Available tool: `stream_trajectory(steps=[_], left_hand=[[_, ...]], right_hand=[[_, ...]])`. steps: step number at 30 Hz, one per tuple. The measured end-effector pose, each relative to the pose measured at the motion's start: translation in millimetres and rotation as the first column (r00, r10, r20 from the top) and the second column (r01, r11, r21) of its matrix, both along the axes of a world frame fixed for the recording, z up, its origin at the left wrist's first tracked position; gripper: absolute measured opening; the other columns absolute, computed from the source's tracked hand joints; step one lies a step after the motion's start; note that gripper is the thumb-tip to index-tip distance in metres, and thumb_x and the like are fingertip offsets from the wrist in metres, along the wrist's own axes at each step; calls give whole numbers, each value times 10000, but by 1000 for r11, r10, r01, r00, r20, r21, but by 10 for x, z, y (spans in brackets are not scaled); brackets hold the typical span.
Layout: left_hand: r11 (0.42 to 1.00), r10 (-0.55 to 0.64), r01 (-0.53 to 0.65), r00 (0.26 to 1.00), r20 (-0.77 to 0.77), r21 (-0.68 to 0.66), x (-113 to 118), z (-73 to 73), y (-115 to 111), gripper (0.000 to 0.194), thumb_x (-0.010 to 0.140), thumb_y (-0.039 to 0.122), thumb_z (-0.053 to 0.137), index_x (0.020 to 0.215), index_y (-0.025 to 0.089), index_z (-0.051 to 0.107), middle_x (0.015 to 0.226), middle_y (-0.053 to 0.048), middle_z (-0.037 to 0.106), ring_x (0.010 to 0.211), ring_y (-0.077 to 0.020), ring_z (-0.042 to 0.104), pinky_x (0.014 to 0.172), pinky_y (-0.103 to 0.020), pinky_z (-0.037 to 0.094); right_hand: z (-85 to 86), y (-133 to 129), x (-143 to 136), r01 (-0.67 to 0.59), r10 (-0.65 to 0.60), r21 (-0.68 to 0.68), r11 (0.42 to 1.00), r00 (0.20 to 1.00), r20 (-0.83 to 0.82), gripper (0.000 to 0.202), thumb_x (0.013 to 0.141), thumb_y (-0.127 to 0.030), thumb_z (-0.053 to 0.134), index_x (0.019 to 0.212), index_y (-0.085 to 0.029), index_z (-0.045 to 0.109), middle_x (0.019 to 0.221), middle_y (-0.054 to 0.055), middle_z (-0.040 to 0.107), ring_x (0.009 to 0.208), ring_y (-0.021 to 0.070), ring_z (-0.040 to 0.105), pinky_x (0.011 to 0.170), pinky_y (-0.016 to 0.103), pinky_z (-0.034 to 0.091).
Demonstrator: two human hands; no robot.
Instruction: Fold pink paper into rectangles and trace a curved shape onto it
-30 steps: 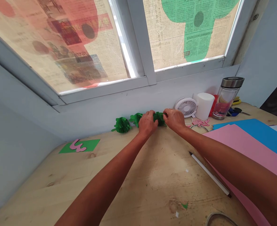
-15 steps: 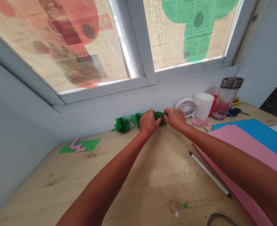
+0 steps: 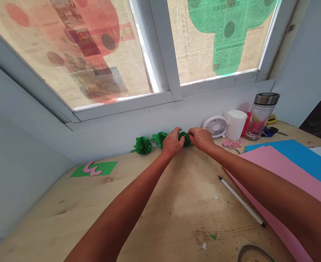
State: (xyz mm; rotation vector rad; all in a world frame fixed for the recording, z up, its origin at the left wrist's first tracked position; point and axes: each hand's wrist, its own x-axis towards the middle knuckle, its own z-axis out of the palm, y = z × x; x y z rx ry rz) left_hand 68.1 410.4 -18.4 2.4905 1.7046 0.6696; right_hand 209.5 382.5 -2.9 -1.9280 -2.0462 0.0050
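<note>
Apart from a slight tilt of the view, little moves: left hand [image 3: 173,143] and right hand [image 3: 202,138] stay at the rightmost green paper ball [image 3: 187,141] beside the wall [image 3: 117,133], apparently adjusting it, which calls for a light touch. Whether either grips it, I cannot tell; its facing and long axis are mostly hidden

Left hand [image 3: 173,143] and right hand [image 3: 202,138], both bare; left forearm [image 3: 138,193] and right forearm [image 3: 253,176], likewise bare along their whole visible length; smooth in outline, each tapering toward the wrist [image 3: 166,155]
</note>
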Motion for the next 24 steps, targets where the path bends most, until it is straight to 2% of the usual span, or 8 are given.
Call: stream_trajectory(steps=[4,6,8,12,16,19,24], left_hand=[[999,-33,33,999,-29,-3,-40,22,22,252,937,155,406,1141,206,544,1100,-56,647,969,-167,619,829,-312,488],[998,-55,55,997,-62,-9,-52,27,35,222,936,237,478,1134,182,564,1119,-69,622,963,-175,611,839,-356,506],[997,-74,73,992,-100,-13,-59,30,48,290,913,327,539,1156,169,560,1158,-81,591,978,-189,602,839,-397,518],[994,-112,113,977,-182,-5,-80,39,60,324,907,351,549,1174,168,550,1178,-85,578,989,-194,597,840,-408,520],[985,-161,172,955,-249,26,-109,66,48,152,917,201,483,991,188,615,1029,-66,612,920,-189,601,775,-340,497],[973,-204,225,940,-273,49,-121,102,33,190,876,106,454,890,202,617,1004,-74,597,954,-210,580,726,-302,461],[952,-283,302,926,-249,40,-181,242,-84,203,844,85,433,850,203,598,962,-59,583,912,-193,565,684,-273,428]], right_hand=[[-14,-25,-17,1,-1,-8,1000,1000,5,256,896,-245,467,1046,-240,674,1052,83,703,942,212,626,703,278,407],[-24,-28,-26,7,-7,-11,1000,1000,5,254,898,-249,465,1042,-240,674,1041,84,705,932,212,628,698,278,406],[-32,-26,-32,12,-12,-12,1000,1000,5,259,901,-253,458,1041,-240,675,1036,84,705,924,214,628,692,281,405],[-43,-23,-30,16,-16,-14,1000,1000,5,270,900,-241,446,1044,-241,675,1033,85,703,923,214,625,699,284,404],[-52,-24,-29,14,-13,-11,1000,1000,4,275,898,-227,443,1041,-241,677,1035,87,702,928,212,624,707,282,402],[-54,-36,-30,8,-8,-8,1000,1000,1,276,893,-217,443,1033,-236,680,1026,91,704,919,215,626,701,284,400],[29,-189,10,-43,43,7,999,999,-15,251,883,-223,460,1008,-225,678,1012,81,705,897,215,625,673,277,381]])
